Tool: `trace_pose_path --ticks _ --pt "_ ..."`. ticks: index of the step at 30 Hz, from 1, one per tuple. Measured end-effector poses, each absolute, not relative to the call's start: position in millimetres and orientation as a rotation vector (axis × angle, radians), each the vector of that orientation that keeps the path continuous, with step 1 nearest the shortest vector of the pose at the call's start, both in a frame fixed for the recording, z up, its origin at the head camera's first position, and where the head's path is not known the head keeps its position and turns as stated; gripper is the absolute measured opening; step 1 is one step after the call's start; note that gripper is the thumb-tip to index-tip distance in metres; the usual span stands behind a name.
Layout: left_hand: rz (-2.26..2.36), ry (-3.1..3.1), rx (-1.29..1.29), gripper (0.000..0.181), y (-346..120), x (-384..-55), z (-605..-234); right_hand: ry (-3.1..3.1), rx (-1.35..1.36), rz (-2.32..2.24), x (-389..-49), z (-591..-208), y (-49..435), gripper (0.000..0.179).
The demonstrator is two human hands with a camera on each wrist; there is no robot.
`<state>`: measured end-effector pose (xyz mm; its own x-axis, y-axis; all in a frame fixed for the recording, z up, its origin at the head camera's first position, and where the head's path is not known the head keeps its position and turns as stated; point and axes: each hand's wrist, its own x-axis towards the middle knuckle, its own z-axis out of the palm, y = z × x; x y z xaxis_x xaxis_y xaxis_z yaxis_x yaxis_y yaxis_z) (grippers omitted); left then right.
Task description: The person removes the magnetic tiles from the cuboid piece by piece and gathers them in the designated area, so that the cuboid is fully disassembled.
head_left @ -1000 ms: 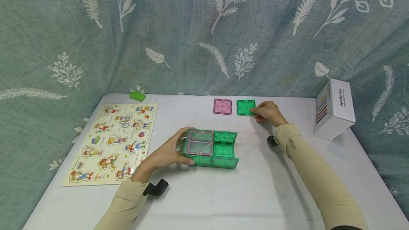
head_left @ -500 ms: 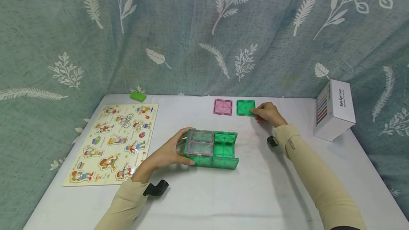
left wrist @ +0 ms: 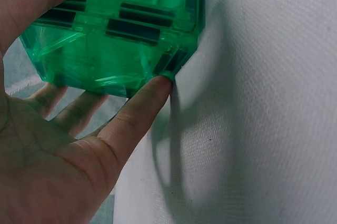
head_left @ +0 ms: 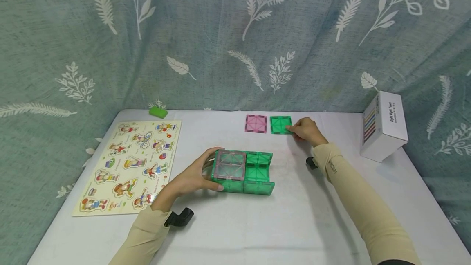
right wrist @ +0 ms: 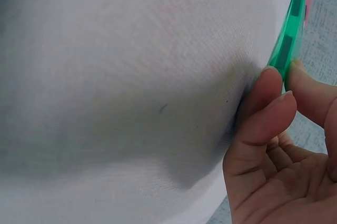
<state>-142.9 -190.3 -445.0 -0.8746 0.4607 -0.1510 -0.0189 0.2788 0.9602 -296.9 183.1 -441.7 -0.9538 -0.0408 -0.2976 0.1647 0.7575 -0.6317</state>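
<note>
In the head view, my left hand (head_left: 195, 176) holds the left end of a box-like build of magnetic tiles (head_left: 256, 187). Its walls are clear green, and a pale pink square tile (head_left: 230, 165) covers the left half of its top; the right half is uncovered. The left wrist view shows the thumb and fingers spread around the green end wall (left wrist: 95, 58). Farther back, my right hand (head_left: 308, 130) pinches the right edge of a green square magnetic tile (right wrist: 288, 37) between thumb and fingertips. Just left of that tile lies a pink square tile (head_left: 256, 124).
A picture puzzle board (head_left: 128, 167) with cartoon figures lies on the left of the white table (head_left: 235, 232). Behind it is a small bright-green block (head_left: 158, 112). A white box (head_left: 384, 126) stands at the back right, and a leaf-patterned cloth (head_left: 213, 23) hangs behind.
The green tile in my right hand has shifted slightly left, narrowing the gap to the pink tile. My left hand and the tile build stay in place.
</note>
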Motion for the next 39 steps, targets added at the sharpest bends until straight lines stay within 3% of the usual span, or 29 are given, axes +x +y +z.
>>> trace_pose_path --ticks 32,39 --pt "1.593 2.175 0.399 0.108 -190.5 -142.8 -443.4 2.651 0.156 -0.974 -295.2 -440.2 182.0 0.038" --pt "1.578 2.194 0.398 0.109 -190.8 -142.4 -443.4 2.667 0.141 -0.848 -293.7 -434.6 182.4 0.049"
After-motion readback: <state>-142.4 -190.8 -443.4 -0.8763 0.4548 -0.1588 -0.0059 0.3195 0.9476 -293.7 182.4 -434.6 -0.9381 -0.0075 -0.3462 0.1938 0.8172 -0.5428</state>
